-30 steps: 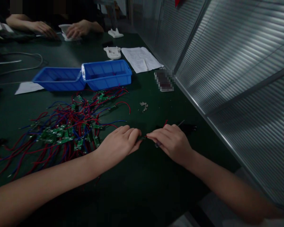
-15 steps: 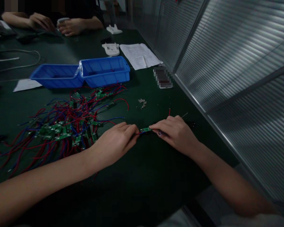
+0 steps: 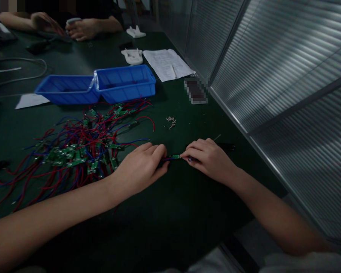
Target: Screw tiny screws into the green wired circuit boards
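Observation:
A small green circuit board (image 3: 175, 156) lies between my two hands, low over the dark green table. My left hand (image 3: 143, 163) is closed on the red and blue wires at the board's left end. The fingers of my right hand (image 3: 208, 157) pinch the board's right end, and part of a dark item shows under them. A dark tool-like object (image 3: 227, 147) lies behind my right hand. Left of my left hand spreads a tangled pile of green boards with red and blue wires (image 3: 93, 140).
Two blue bins (image 3: 126, 87) stand behind the pile. Small metal parts (image 3: 171, 122) lie beyond my hands. Farther back are printed paper (image 3: 167, 64), a phone (image 3: 196, 91) and white plastic pieces (image 3: 133, 57). Another person's hands (image 3: 82, 29) are across the table; a glass partition (image 3: 272, 94) runs along the right.
The red wire end that stood up behind my right hand no longer shows. My right hand has shifted slightly left, and the view has tilted a little.

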Demonstrator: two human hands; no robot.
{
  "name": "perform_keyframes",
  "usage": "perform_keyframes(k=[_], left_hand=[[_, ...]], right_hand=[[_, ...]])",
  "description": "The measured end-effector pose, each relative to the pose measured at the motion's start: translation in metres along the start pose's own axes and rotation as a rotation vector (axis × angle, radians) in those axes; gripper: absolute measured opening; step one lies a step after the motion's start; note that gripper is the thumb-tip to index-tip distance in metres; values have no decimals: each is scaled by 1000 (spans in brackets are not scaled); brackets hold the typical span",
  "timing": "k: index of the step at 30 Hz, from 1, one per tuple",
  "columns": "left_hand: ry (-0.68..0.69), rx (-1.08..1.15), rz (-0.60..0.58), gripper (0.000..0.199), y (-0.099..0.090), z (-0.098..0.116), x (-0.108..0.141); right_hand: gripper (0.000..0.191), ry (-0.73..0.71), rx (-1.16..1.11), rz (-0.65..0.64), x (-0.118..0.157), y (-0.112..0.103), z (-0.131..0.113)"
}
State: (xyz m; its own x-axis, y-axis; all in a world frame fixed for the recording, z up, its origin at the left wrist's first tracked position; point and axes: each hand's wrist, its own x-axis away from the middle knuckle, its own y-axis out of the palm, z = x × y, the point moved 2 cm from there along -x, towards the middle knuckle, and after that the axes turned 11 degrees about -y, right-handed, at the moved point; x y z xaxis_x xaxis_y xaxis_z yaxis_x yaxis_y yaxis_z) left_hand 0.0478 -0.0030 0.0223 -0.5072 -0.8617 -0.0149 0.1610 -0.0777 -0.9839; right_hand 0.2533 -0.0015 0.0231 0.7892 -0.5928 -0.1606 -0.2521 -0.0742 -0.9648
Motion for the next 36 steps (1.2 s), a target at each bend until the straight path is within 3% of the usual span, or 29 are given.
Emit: perform_keyframes(k=[3, 8, 16, 24, 32, 36], left_hand=[[29, 18, 2, 31, 2, 1, -3], [87, 6, -63, 26, 5, 1, -9], [127, -151, -2, 17, 7, 10, -8], [122, 40, -8, 11, 17, 10, -10], [146, 76, -33, 7, 18, 8, -12], [75, 230, -158, 10, 6, -3, -21]], right_hand=[[17, -1, -4, 2, -1, 0, -2], [13, 5, -26, 5, -3, 3, -4], [17, -23, 66, -5, -3, 7, -6], [13, -83, 228, -40, -4, 10, -13], [17, -101, 297, -25, -7, 18, -14], [21, -109, 324, -15, -12, 21, -13]])
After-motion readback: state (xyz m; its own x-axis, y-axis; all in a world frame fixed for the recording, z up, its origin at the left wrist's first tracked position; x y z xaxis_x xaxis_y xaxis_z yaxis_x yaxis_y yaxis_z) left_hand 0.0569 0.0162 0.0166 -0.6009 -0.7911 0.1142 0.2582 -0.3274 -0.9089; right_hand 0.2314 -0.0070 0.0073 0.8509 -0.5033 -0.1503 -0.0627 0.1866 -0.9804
